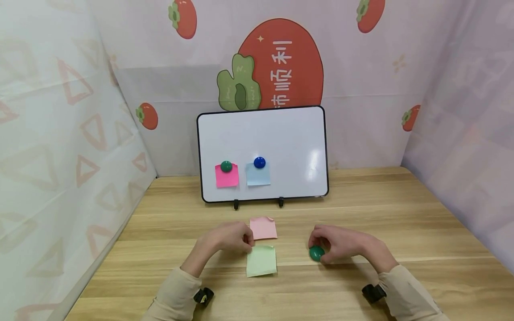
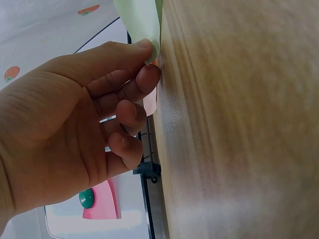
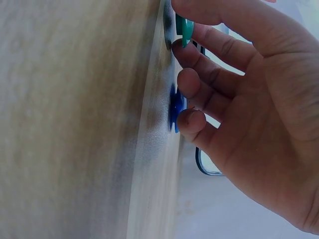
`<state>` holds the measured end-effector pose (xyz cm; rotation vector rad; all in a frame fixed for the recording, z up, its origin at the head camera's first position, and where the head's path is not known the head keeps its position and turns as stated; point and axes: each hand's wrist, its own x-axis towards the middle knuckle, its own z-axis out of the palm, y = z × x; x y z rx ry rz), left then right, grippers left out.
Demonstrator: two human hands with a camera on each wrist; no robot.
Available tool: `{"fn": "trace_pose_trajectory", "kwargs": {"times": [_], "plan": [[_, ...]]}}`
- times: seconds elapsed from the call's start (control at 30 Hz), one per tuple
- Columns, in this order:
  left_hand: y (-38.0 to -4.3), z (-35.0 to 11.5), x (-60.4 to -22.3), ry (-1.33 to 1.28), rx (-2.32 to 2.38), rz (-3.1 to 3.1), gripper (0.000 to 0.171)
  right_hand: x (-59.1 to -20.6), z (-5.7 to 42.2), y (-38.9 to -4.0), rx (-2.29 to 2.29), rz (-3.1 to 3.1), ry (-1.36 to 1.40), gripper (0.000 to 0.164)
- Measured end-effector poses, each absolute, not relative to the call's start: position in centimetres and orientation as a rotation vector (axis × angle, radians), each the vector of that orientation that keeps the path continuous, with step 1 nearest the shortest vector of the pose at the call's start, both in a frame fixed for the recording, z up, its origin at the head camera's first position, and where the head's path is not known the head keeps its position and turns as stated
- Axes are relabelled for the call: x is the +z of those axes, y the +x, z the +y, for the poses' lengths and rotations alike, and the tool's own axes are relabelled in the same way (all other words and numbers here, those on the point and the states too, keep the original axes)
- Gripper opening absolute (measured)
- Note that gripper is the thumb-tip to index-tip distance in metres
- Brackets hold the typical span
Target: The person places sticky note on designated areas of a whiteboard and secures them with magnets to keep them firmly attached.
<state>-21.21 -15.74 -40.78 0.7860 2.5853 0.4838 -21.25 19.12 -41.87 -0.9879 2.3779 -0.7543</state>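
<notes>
My left hand pinches the upper left corner of a pale green sticky note between thumb and forefinger. The left wrist view shows that note rising from the thumb tip. Just beyond it on the table lies a light pink sticky note, one corner curled up. My right hand holds a round green magnet by its edges. In the right wrist view the magnet is tilted between the fingers, and a blue magnet sits behind the curled fingers, hidden in the head view.
A black-framed whiteboard leans back on small black feet at the table's far side. It bears a bright pink note under a green magnet and a light blue note under a blue magnet. Printed cloth hangs behind.
</notes>
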Motion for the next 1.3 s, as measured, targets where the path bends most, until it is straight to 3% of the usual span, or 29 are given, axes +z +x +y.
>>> {"fn": "trace_pose_trajectory", "kwargs": {"times": [1.3], "plan": [[-21.65, -15.76, -40.97, 0.820, 0.541, 2.554, 0.010, -42.26, 19.21, -21.51, -0.712, 2.457, -1.068, 0.027]]}}
